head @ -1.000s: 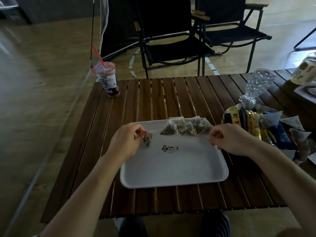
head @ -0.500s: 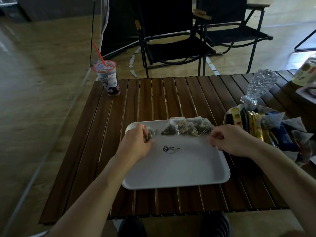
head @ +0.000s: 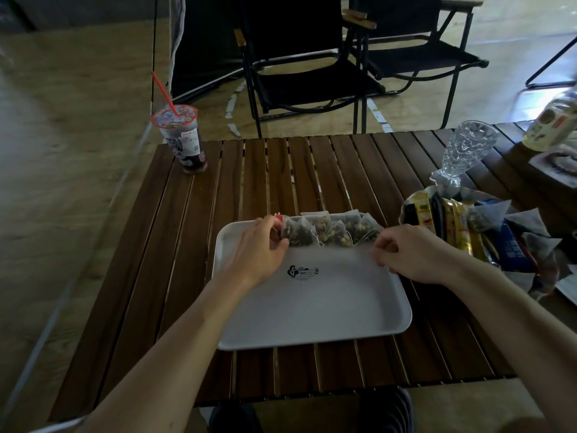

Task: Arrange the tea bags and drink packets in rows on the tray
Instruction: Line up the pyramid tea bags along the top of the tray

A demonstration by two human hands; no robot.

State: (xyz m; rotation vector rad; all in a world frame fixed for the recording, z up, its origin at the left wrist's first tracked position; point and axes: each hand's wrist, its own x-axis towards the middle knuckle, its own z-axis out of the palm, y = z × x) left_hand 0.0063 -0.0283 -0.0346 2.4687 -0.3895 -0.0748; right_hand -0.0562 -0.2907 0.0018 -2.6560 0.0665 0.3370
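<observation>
A dark slatted wooden surface (head: 281,170) is filling the middle of the view; a sealed plastic cup (head: 184,142) of dark drink is standing near its far left corner, a red straw (head: 164,92) sticking up through the lid; a patterned clear glass (head: 465,151) is standing upright toward the far right; a labelled bottle (head: 552,123) is showing blurred at the right edge; two black folding chairs (head: 306,73) are standing on the wooden floor (head: 62,120) beyond; dark shoes (head: 387,410) are showing under the near edge.

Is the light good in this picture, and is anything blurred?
Head view: dim, the wooden table and white tray look dark; at far right the bottle is blurred, with glare on the floor beside it; slats splay from lens distortion.
</observation>
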